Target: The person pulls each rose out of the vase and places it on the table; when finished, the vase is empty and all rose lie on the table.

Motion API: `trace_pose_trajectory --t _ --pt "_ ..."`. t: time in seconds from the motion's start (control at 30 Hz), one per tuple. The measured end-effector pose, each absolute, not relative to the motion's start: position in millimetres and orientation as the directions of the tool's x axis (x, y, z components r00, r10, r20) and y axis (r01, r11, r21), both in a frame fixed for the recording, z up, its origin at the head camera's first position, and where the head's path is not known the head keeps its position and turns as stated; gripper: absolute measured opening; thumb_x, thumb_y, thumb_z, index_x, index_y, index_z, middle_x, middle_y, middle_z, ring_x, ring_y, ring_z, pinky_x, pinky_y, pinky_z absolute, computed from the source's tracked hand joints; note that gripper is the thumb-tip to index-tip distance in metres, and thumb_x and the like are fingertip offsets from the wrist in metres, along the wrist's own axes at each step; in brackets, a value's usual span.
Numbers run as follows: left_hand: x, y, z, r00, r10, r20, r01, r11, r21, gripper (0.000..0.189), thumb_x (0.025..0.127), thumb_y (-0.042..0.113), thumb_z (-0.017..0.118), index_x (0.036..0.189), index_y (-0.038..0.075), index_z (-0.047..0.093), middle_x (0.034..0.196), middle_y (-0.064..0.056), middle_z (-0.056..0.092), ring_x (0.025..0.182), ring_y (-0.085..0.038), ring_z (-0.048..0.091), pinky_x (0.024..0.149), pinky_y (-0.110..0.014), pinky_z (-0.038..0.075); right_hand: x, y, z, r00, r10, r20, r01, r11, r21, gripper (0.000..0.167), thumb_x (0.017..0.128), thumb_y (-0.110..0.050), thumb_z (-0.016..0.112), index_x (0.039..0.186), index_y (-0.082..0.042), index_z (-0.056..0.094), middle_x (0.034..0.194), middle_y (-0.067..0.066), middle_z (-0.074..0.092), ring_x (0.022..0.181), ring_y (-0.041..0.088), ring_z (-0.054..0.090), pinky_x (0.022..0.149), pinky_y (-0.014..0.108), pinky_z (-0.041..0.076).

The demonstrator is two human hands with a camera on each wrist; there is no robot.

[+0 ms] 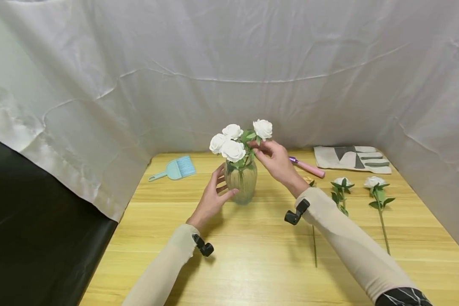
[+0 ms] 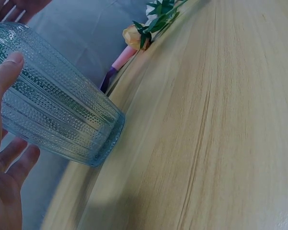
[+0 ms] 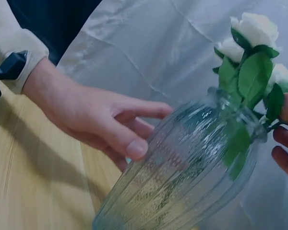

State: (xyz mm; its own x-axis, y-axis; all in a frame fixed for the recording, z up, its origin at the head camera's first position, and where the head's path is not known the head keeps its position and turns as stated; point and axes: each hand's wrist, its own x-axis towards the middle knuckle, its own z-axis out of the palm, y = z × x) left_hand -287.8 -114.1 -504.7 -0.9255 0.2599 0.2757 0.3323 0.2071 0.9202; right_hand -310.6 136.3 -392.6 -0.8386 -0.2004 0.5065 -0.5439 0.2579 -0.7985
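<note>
A ribbed clear glass vase (image 1: 242, 187) stands on the wooden table with several white roses (image 1: 233, 150) in it. My left hand (image 1: 210, 199) holds its side, thumb across the front and fingers around the far side. At the vase's mouth my right hand (image 1: 277, 163) pinches the stem of a white rose (image 1: 262, 128) whose bloom rises above the fingers, to the right of the others. Green leaves (image 3: 237, 143) show through the glass in the right wrist view. Most of that rose's stem is hidden by the hand and leaves.
On the left lies a light blue dustpan with a brush (image 1: 174, 168). Behind my right arm are a pink-handled tool (image 1: 310, 168) and a work glove (image 1: 352, 158). A yellowish rose (image 2: 134, 37) and two white roses (image 1: 375, 182) lie on the right.
</note>
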Motion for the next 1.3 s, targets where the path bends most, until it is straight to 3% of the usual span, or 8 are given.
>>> trace_pose_trajectory --t 0.13,0.27,0.37,0.43,0.57,0.73,1.07,1.3 --pt "-287 -114 -504 -0.926 0.257 0.275 0.332 0.213 0.919 0.095 0.099 0.029 0.084 0.172 0.038 0.025 0.17 -0.004 0.043 0.149 -0.032 0.052 0.124 -0.052 0.051 -310 135 -385 -0.812 -0.098 0.575 -0.583 0.196 -0.789 0.02 0.105 0.004 0.066 0.122 0.007 0.076 0.126 0.024 0.076 0.109 0.01 0.071 0.095 0.014 0.06" --pt "-287 -115 -505 -0.927 0.259 0.272 0.33 0.216 0.919 0.094 0.099 0.028 0.084 0.172 0.038 0.025 0.169 -0.004 0.043 0.149 -0.032 0.053 0.123 -0.052 0.051 -309 136 -377 -0.787 0.006 0.616 -0.611 0.12 -0.782 0.02 0.102 0.011 0.066 0.12 0.011 0.074 0.12 0.029 0.075 0.103 -0.001 0.071 0.091 0.013 0.06" --pt "-288 -115 -507 -0.926 0.259 0.273 0.331 0.215 0.919 0.094 0.099 0.028 0.084 0.172 0.038 0.025 0.169 -0.005 0.044 0.148 -0.033 0.053 0.123 -0.052 0.051 -308 139 -368 -0.75 0.089 0.656 -0.652 0.067 -0.755 0.019 0.1 0.015 0.064 0.117 0.015 0.072 0.114 0.024 0.078 0.103 0.002 0.074 0.092 0.017 0.063" --pt "-288 -116 -507 -0.926 0.259 0.275 0.333 0.217 0.918 0.095 0.099 0.028 0.084 0.172 0.038 0.025 0.168 -0.006 0.044 0.148 -0.033 0.053 0.123 -0.052 0.051 -306 142 -361 -0.729 0.152 0.668 -0.671 0.037 -0.741 0.018 0.098 0.016 0.065 0.115 0.017 0.07 0.107 0.01 0.081 0.1 0.004 0.075 0.091 0.019 0.064" --pt "-289 -116 -506 -0.925 0.257 0.279 0.337 0.219 0.916 0.095 0.099 0.029 0.084 0.172 0.038 0.025 0.168 -0.006 0.045 0.148 -0.032 0.053 0.123 -0.051 0.052 -304 153 -346 -0.71 0.262 0.654 -0.684 -0.037 -0.728 0.02 0.097 0.017 0.066 0.111 0.006 0.074 0.103 -0.011 0.08 0.1 0.007 0.076 0.091 0.023 0.067" --pt "-289 -115 -506 -0.927 0.253 0.276 0.332 0.216 0.918 0.095 0.098 0.029 0.085 0.172 0.036 0.026 0.168 -0.007 0.045 0.149 -0.033 0.053 0.123 -0.051 0.052 -304 177 -331 -0.706 0.343 0.619 -0.692 -0.153 -0.705 0.028 0.097 0.016 0.069 0.107 -0.009 0.077 0.109 0.001 0.077 0.097 0.015 0.076 0.084 0.029 0.07" --pt "-290 -112 -506 -0.928 0.253 0.275 0.33 0.208 0.921 0.095 0.098 0.026 0.085 0.172 0.033 0.026 0.168 -0.007 0.045 0.149 -0.034 0.052 0.124 -0.051 0.051 -297 233 -332 -0.71 0.443 0.547 -0.687 -0.265 -0.677 0.02 0.095 0.019 0.07 0.109 0.004 0.073 0.111 0.014 0.073 0.1 0.022 0.073 0.084 0.03 0.07" --pt "-291 -114 -506 -0.93 0.251 0.269 0.324 0.215 0.921 0.095 0.098 0.028 0.085 0.172 0.036 0.026 0.169 -0.005 0.044 0.15 -0.033 0.052 0.124 -0.051 0.051 -288 253 -355 -0.787 0.363 0.5 -0.59 -0.201 -0.782 0.021 0.1 0.013 0.068 0.116 0.0 0.073 0.119 0.009 0.07 0.104 0.018 0.071 0.086 0.024 0.068"
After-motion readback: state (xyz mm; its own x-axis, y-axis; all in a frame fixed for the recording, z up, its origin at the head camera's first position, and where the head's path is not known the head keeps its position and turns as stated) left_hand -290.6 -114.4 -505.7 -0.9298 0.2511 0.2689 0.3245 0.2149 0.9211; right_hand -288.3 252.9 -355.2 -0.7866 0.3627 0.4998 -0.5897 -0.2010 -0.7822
